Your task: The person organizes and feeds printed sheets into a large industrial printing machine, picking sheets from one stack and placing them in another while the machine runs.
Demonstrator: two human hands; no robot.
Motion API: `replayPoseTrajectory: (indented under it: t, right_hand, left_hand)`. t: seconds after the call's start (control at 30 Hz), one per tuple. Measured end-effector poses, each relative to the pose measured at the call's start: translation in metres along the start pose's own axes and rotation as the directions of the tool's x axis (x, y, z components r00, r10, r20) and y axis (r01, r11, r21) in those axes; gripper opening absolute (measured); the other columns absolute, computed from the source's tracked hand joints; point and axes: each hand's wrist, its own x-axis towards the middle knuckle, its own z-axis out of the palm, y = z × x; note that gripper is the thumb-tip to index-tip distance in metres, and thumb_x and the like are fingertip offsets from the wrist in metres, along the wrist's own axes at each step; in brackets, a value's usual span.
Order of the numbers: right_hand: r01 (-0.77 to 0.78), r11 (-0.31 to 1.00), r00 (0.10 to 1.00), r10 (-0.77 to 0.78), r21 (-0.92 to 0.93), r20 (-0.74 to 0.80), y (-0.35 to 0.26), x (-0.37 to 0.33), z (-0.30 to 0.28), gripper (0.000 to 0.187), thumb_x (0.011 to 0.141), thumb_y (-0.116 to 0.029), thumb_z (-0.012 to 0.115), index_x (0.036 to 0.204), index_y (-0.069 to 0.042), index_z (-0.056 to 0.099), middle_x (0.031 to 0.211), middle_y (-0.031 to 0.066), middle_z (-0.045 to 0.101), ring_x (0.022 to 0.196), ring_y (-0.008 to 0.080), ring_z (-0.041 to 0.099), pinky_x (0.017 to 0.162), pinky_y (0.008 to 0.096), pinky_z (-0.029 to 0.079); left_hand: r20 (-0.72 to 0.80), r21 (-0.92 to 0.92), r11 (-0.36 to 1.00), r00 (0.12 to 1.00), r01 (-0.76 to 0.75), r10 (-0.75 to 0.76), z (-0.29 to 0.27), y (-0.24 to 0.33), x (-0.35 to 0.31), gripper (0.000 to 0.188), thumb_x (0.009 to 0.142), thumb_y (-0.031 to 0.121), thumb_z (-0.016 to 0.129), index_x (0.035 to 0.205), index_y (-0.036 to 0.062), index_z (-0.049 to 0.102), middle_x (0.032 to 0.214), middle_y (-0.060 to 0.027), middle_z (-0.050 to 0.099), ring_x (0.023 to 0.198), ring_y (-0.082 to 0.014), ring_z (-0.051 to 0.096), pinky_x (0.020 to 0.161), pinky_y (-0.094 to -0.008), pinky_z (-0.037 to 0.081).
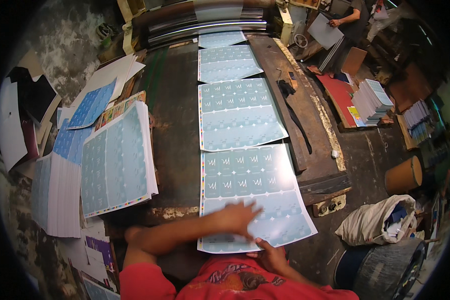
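Observation:
A large pale-blue printed sheet (250, 185) lies nearest me on the dark machine bed (175, 150). My left hand (237, 217) lies flat on its lower part, fingers spread and blurred. At the sheet's near edge my right hand (270, 252) grips the paper, thumb on top. Beyond it, more printed sheets (237, 112) lie in a row running up to the metal rollers (205, 22) at the far end.
A thick stack of the same printed sheets (117, 160) rests on the left of the bed, with more stacks (60, 190) beside it. A black strap (295, 112) lies on the right. Another person (352, 17) holds a board far right. A white sack (377, 220) and barrel (402, 175) stand right.

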Motion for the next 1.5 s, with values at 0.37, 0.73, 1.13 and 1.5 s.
replayPoseTrajectory:
  t: [0.37, 0.73, 1.13, 1.5]
  right_hand:
    - [0.084, 0.994, 0.976, -0.067, -0.072, 0.209, -0.014, 0.034, -0.008, 0.052, 0.093, -0.006, 0.061, 0.138, 0.004, 0.036, 0.131, 0.0173, 0.053, 0.112, 0.0314, 0.062, 0.094, 0.0467, 0.056]
    - [0.164, 0.971, 0.985, -0.172, -0.177, -0.032, -0.012, 0.073, -0.008, 0.048, 0.093, -0.016, 0.066, 0.132, 0.002, 0.044, 0.118, 0.0198, 0.061, 0.091, 0.0333, 0.069, 0.077, 0.045, 0.061]
    - [0.144, 0.984, 0.987, -0.15, -0.106, -0.05, -0.006, 0.057, -0.006, 0.055, 0.092, -0.011, 0.068, 0.135, 0.003, 0.037, 0.12, 0.0196, 0.055, 0.094, 0.033, 0.067, 0.074, 0.045, 0.063]
    - [0.07, 0.993, 0.997, -0.073, -0.09, -0.031, -0.005, 0.015, 0.005, 0.056, 0.094, -0.012, 0.065, 0.138, -0.001, 0.033, 0.122, 0.0199, 0.054, 0.097, 0.0331, 0.065, 0.078, 0.0456, 0.06]
  left_hand:
    - [-0.128, 0.018, 0.973, 0.965, -0.229, 0.229, 0.026, -0.009, -0.023, 0.051, 0.089, 0.023, 0.058, 0.136, 0.0029, 0.053, 0.134, -0.0248, 0.057, 0.102, -0.0424, 0.066, 0.083, -0.0486, 0.055]
    - [-0.44, 0.165, 0.986, 0.896, 0.018, 0.057, 0.046, -0.008, -0.009, 0.063, 0.08, 0.006, 0.062, 0.139, -0.0056, 0.045, 0.142, -0.0253, 0.049, 0.117, -0.0455, 0.058, 0.095, -0.0504, 0.05]
    - [-0.557, 0.222, 0.969, 0.83, 0.112, 0.031, 0.032, -0.056, 0.035, 0.059, 0.081, 0.0, 0.058, 0.139, 0.0025, 0.049, 0.146, -0.0206, 0.046, 0.129, -0.0429, 0.049, 0.105, -0.0568, 0.039]
    - [-0.644, 0.234, 0.957, 0.765, 0.171, 0.021, 0.0, -0.102, 0.061, 0.064, 0.084, 0.001, 0.06, 0.145, 0.0118, 0.045, 0.15, -0.0181, 0.044, 0.132, -0.0404, 0.048, 0.107, -0.0609, 0.034]
